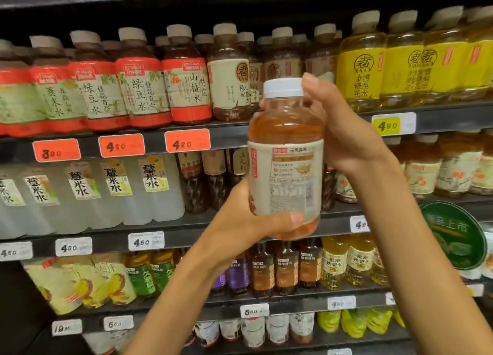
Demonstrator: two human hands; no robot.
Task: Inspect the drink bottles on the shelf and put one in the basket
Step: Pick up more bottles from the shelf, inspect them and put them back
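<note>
While the left hand (240, 216) grips the bottle (285, 157) at its base and the right hand (344, 130) pinches its cap, it stands upright near the shelf (240, 130); its label print is blurred.

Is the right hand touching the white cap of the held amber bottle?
Touching. The head view shows the right hand with fingers curled around the white plastic cap of the amber drink bottle.

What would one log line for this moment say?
stage: inspecting | bottle: upright, off shelf | left hand: grips base | right hand: grips neck | basket: unseen
</note>
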